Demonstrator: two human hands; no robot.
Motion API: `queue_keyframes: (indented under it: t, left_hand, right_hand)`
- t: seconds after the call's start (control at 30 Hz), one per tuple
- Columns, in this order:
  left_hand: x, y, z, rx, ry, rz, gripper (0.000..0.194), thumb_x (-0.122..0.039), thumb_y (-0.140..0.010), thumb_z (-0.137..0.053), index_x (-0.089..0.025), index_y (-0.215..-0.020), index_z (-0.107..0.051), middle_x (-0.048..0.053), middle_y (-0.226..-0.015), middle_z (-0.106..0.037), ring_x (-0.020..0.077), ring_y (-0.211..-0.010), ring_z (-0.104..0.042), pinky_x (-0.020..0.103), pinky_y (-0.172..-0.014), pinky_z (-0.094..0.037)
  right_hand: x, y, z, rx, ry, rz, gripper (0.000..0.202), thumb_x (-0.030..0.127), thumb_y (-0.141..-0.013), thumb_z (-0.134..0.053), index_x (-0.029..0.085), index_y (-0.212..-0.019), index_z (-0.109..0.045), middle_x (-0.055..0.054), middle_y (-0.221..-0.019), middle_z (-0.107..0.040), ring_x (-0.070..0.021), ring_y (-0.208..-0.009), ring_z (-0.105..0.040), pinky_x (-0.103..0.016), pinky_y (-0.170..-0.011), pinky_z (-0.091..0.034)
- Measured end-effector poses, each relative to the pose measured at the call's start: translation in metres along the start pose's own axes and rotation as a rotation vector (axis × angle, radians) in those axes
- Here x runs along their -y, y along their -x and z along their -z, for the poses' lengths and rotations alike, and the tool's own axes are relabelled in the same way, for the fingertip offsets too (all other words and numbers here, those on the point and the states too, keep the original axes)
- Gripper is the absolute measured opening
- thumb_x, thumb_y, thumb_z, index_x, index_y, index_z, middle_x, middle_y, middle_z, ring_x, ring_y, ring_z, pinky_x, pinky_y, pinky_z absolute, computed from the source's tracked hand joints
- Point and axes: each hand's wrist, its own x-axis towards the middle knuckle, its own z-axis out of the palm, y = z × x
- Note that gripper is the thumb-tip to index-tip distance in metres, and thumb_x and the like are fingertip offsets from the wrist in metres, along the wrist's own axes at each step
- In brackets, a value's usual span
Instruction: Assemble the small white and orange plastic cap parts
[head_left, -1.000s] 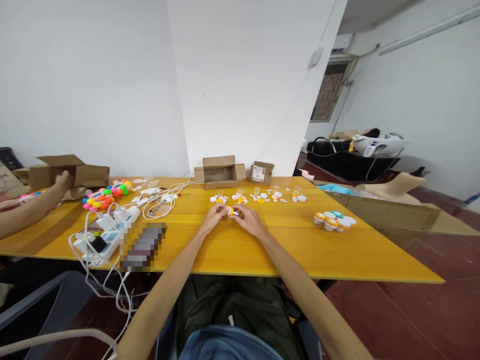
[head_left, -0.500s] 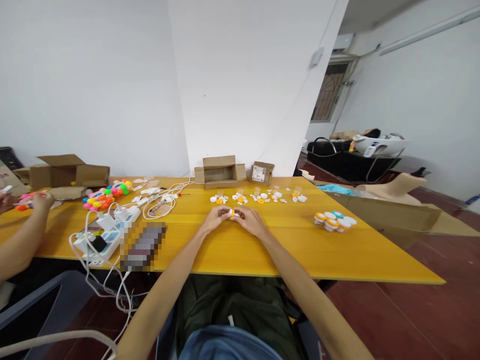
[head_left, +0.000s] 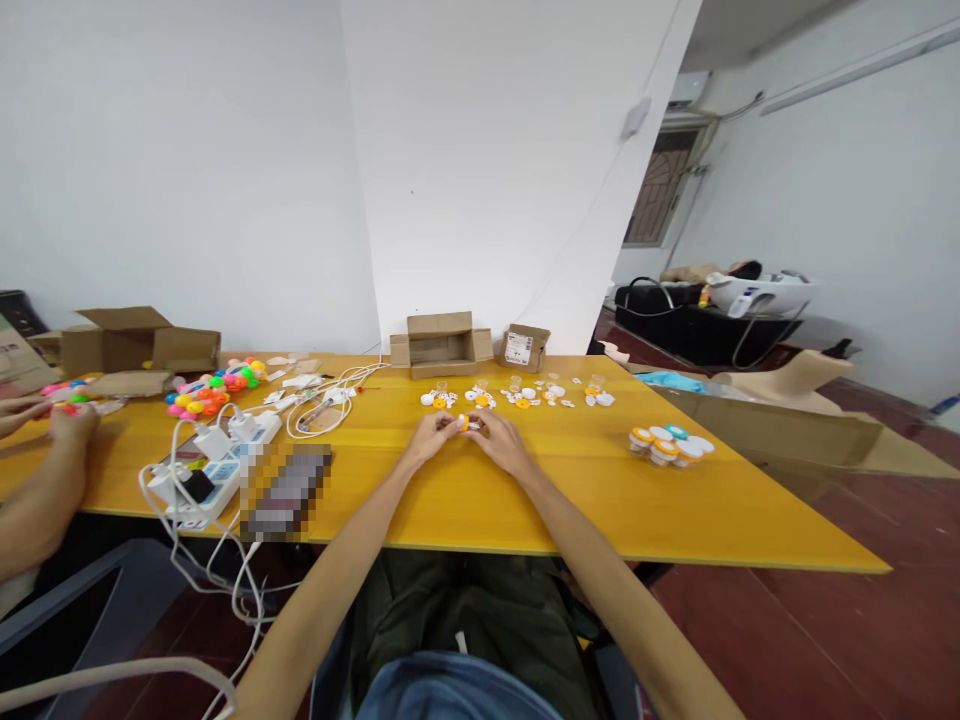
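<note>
Between my two hands, over the middle of the yellow table, is a small clear jar with an orange-and-white lid [head_left: 465, 424]. My left hand [head_left: 432, 440] is closed on the lid end, and my right hand [head_left: 498, 441] grips the clear body. The jar lies on its side, its lid towards the left; fingers cover part of it. Just beyond my hands are small clear cups, orange lid rings [head_left: 523, 403], white discs [head_left: 604, 398] and little white pieces [head_left: 568, 404]. Off to the right stands a cluster of lidded jars [head_left: 665, 447] with orange, white and teal lids.
An open cardboard box [head_left: 441, 345] and a smaller box [head_left: 524, 347] stand by the wall. To my left are a power strip [head_left: 225, 470], a blurred-out phone [head_left: 287, 492], white cables [head_left: 349, 385] and colourful balls [head_left: 217, 388]. Another person's hands [head_left: 73, 422] work at far left.
My hands stay in place around the jar, with only a slight shift of the fingers and of the jar's tilt. The other person's hands at far left have moved.
</note>
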Motion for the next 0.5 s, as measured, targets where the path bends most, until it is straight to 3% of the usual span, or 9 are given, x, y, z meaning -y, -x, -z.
queue_keyframes:
  t: [0.3,0.5]
  left_hand:
    - [-0.0073,0.0038,0.0006,0.064,0.051,-0.043,0.034,-0.043,-0.067,-0.085,-0.018,-0.086,-0.071,0.004,-0.088,-0.073,0.0201,-0.088,-0.067,0.032,-0.086,-0.051]
    - [-0.0076,0.0024,0.0004,0.013,0.053,-0.016,0.039,-0.052,-0.069,-0.082,-0.018,-0.085,-0.071,0.004,-0.085,-0.072,0.0205,-0.085,-0.066,0.032,-0.083,-0.052]
  right_hand:
    - [-0.0003,0.0006,0.0004,0.010,0.030,-0.001,0.014,0.027,-0.084,-0.067,0.026,-0.098,-0.071,-0.004,-0.096,-0.073,-0.0213,-0.086,-0.066,-0.032,-0.077,-0.051]
    - [0.0014,0.0000,-0.0004,0.008,0.030,0.022,0.015,0.026,-0.086,-0.065,0.026,-0.100,-0.071,-0.004,-0.096,-0.072,-0.0209,-0.087,-0.066,-0.032,-0.078,-0.052]
